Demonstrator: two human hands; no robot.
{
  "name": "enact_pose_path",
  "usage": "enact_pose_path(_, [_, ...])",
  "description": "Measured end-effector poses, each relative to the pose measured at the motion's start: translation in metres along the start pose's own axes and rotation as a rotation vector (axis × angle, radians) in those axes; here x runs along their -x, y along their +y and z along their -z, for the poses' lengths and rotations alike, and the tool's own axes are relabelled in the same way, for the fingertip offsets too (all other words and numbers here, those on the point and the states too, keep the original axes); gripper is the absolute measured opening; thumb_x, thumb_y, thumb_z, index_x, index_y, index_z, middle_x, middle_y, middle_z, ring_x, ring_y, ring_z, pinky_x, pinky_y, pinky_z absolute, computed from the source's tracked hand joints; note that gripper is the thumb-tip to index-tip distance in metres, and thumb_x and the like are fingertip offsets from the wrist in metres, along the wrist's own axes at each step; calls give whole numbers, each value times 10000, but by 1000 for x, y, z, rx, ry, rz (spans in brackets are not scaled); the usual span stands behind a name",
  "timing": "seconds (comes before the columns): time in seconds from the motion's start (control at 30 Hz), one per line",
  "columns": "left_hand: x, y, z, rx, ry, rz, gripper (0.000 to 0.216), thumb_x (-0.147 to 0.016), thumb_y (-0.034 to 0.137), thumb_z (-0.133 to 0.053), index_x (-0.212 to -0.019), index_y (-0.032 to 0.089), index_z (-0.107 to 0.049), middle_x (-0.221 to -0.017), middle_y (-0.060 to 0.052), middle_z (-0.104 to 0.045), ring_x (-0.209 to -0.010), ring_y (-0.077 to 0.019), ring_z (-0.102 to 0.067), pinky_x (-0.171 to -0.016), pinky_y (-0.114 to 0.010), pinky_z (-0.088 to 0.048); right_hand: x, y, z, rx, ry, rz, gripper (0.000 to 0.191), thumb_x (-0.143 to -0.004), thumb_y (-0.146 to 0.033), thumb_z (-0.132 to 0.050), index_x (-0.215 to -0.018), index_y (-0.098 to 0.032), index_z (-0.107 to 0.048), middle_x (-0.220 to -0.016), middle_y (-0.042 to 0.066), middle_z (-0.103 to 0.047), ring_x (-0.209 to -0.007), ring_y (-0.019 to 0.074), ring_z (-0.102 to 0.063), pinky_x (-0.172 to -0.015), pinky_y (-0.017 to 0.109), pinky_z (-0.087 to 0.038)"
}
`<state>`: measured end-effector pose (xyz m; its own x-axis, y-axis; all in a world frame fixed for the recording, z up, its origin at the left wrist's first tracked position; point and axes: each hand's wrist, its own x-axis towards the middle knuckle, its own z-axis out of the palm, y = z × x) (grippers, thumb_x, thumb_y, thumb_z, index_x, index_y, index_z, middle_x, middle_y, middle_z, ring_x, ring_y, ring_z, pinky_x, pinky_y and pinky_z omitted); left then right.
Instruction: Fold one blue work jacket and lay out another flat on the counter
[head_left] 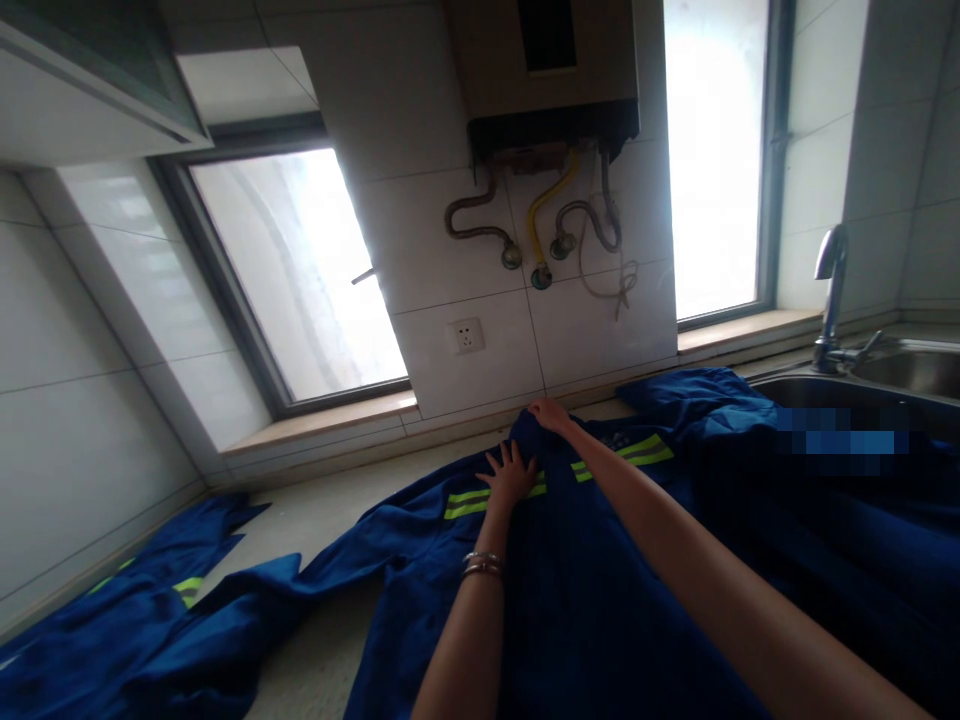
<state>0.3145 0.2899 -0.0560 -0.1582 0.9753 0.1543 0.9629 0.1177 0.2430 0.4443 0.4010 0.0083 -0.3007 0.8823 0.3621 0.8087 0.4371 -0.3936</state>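
Observation:
A dark blue work jacket (577, 580) with yellow-green reflective strips lies spread over the countertop, its collar end towards the wall. My left hand (511, 474) rests flat on its chest beside a reflective strip, fingers spread. At the collar, my right hand (550, 414) has its fingers closed on the cloth. One sleeve stretches out to the left; the other side bunches up near the sink. Bracelets circle my left wrist.
More blue clothing (142, 610) with reflective strips lies on the counter (330, 490) at left. At right are a sink (915, 365) and a tap (831, 290). A socket (466, 336) and a water heater (547, 70) with pipes are on the tiled wall, between two windows.

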Motion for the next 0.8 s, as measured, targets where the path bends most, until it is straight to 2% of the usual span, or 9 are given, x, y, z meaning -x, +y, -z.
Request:
enact_pose_path(0.1, [5,3,5,-11,-27,109,792,-809,714,-197,-1463,269,-213,-1542,-122,-120,-1334,-528,-37,-931,-761,-114,8,-2,-1,43,63,-36,401,-961,-333,-300,-1098,-170,-639,-1078,135,-643,-1055,238,-556,-879,346,-399])
enact_pose_path(0.23, [3,0,11,-20,-30,119,716,-839,662,-217,-1420,262,-337,-1523,-130,-198,-1341,-503,-104,-949,-730,-160,29,-19,-10,98,129,4,463,-966,-289,-195,-1258,-132,-518,-1291,185,-492,-1227,286,-399,-1001,451,-293])
enact_pose_path(0.3, [-1,-10,18,-14,10,146,601,-870,558,-281,-1385,270,-396,-1505,-122,-259,-1318,-447,-258,-974,-650,-252,42,-31,-20,110,93,78,432,-954,-298,-240,-1227,-156,-544,-1313,156,-478,-1263,269,-351,-1025,416,-283])
enact_pose_path(0.4, [-6,-33,33,-20,58,217,506,-879,410,-338,-1334,233,-472,-1448,-135,-368,-1231,-364,-431,-967,-503,-361,59,-43,-38,120,-12,136,424,-926,-377,-320,-1182,-164,-583,-1273,151,-518,-1224,268,-403,-983,388,-343])
enact_pose_path(0.47, [-7,-49,39,-28,37,253,500,-869,408,-362,-1309,219,-509,-1434,-137,-391,-1245,-378,-413,-981,-503,-348,66,-44,-48,126,-71,127,536,-898,-496,-354,-1271,-152,-527,-1317,176,-483,-1223,307,-413,-989,441,-332])
enact_pose_path(0.57, [-4,-59,39,-33,-12,299,537,-850,483,-380,-1338,280,-477,-1495,-94,-292,-1314,-449,-270,-994,-632,-259,70,-38,-55,132,-198,81,736,-851,-662,-314,-1423,-200,-348,-1461,167,-314,-1321,351,-289,-1053,533,-193])
enact_pose_path(0.63, [-2,-61,36,-38,-48,332,578,-849,542,-339,-1384,329,-399,-1532,-64,-191,-1335,-487,-171,-956,-717,-212,69,-33,-54,130,-275,49,754,-849,-693,-256,-1458,-249,-269,-1511,128,-219,-1370,337,-188,-1074,548,-99])
enact_pose_path(0.7, [-1,-66,36,-49,-101,333,622,-840,605,-295,-1408,354,-343,-1544,-46,-134,-1335,-509,-119,-931,-760,-175,67,-29,-52,124,-301,35,731,-857,-688,-228,-1462,-279,-250,-1524,99,-189,-1385,314,-151,-1081,539,-64])
enact_pose_path(0.8, [2,-92,47,-65,-139,257,669,-822,661,-279,-1419,361,-315,-1542,-37,-139,-1339,-491,-135,-971,-735,-149,67,-27,-50,116,-301,39,692,-873,-666,-201,-1454,-296,-268,-1527,76,-189,-1388,291,-150,-1087,520,-69])
